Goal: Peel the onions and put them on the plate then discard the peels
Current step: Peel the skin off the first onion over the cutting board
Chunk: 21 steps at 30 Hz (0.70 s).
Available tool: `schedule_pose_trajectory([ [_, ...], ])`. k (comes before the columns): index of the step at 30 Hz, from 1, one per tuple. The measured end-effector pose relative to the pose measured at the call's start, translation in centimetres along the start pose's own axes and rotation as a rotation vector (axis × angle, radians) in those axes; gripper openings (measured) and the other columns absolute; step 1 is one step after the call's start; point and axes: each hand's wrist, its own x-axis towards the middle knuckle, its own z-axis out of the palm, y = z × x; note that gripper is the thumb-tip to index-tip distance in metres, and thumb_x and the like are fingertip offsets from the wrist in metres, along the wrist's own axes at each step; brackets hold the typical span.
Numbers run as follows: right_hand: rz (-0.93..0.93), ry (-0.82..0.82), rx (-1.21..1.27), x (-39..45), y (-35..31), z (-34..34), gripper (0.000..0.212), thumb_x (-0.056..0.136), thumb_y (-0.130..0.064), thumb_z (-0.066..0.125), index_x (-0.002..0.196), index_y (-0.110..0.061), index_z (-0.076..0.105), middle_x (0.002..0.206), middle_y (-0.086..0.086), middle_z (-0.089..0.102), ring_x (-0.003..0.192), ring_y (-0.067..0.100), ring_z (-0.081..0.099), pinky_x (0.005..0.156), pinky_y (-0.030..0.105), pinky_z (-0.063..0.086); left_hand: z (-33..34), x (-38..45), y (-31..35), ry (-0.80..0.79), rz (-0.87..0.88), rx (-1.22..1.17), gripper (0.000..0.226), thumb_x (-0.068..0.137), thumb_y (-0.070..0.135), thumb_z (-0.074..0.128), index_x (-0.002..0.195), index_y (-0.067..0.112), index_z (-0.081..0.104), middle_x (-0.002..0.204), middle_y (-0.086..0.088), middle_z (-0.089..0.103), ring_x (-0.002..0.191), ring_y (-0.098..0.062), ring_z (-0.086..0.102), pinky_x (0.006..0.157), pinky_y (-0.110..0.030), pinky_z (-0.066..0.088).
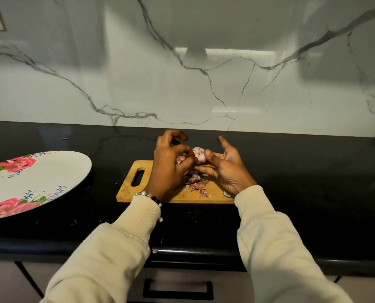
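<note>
On the left of the glossy black desk (pixel 291 193) lies a round white plate (pixel 51 171) painted with pink roses. Right of it, above a wooden cutting board (pixel 127 189) strewn with papery purple peels (pixel 196 182), the left hand (pixel 171 165) pinches a flake of skin with curled fingers. The right hand (pixel 228 169) cradles the smooth, pale onion (pixel 199 155) between thumb and fingers.

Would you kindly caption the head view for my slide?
Both hands peel an onion over a board strewn with peels; the plate waits at left.
</note>
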Motion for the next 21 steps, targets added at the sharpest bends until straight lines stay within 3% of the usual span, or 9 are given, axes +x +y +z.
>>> schedule_pose_trajectory([
  [4,0.001,-0.003,-0.002,-0.1,0.0,0.0,0.083,0.096,0.003,0.052,0.158,-0.023,0.003,0.125,0.028,0.061,0.086,0.026,0.074,0.076,0.044,0.061,-0.1,0.0,0.0,-0.021,-0.060,0.034,0.006,0.083,0.024,0.071,0.083,0.017,0.071,0.127,0.002,0.043,0.119,-0.013,0.030,0.095,-0.041,0.036],
  [8,0.001,0.008,0.021,-0.1,-0.1,0.1,0.083,0.096,0.003,0.053,0.158,-0.023,0.004,0.122,0.028,0.062,0.083,0.027,0.074,0.075,0.045,0.061,0.0,0.0,0.1,-0.032,-0.080,0.067,0.011,0.087,0.029,0.067,0.088,0.018,0.070,0.128,-0.002,0.044,0.119,-0.014,0.030,0.096,-0.042,0.036],
  [11,-0.005,0.009,0.045,-0.1,-0.2,0.1,0.082,0.096,0.003,0.052,0.158,-0.022,0.005,0.111,0.024,0.067,0.084,0.028,0.074,0.075,0.046,0.061,-0.1,0.0,0.4,-0.005,-0.094,0.035,0.008,0.085,0.023,0.072,0.090,0.020,0.068,0.118,0.003,0.051,0.110,-0.009,0.039,0.090,-0.027,0.036],
  [13,-0.016,-0.006,0.055,-0.1,-0.3,0.0,0.082,0.096,0.004,0.052,0.158,-0.021,0.005,0.105,0.021,0.069,0.083,0.028,0.074,0.073,0.045,0.062,-0.4,0.0,0.9,0.027,-0.156,-0.107,0.011,0.085,0.017,0.073,0.094,0.019,0.067,0.105,0.003,0.061,0.092,0.002,0.052,0.077,-0.009,0.038],
  [14,-0.023,-0.019,0.046,-0.1,-0.2,0.0,0.083,0.096,0.005,0.052,0.158,-0.021,0.005,0.102,0.020,0.071,0.084,0.028,0.074,0.074,0.045,0.062,-0.5,0.0,1.2,0.032,-0.202,-0.202,0.014,0.085,0.013,0.073,0.098,0.017,0.067,0.100,0.002,0.065,0.086,0.005,0.057,0.070,-0.006,0.042],
  [18,-0.054,-0.063,0.007,-0.2,-0.1,0.0,0.083,0.096,0.007,0.051,0.158,-0.021,0.004,0.106,0.014,0.071,0.090,0.026,0.074,0.075,0.039,0.062,-0.8,0.1,1.2,0.014,-0.211,-0.248,0.029,0.083,0.009,0.075,0.110,0.016,0.070,0.105,0.003,0.068,0.088,0.003,0.063,0.071,-0.005,0.046],
  [21,-0.076,-0.085,0.018,-0.3,-0.2,-0.2,0.081,0.096,0.008,0.049,0.158,-0.019,0.004,0.107,0.013,0.071,0.088,0.024,0.074,0.070,0.034,0.062,-0.7,0.2,0.8,0.017,-0.107,-0.145,0.027,0.084,0.008,0.072,0.111,0.016,0.072,0.108,0.001,0.068,0.092,-0.006,0.065,0.079,-0.010,0.049],
])
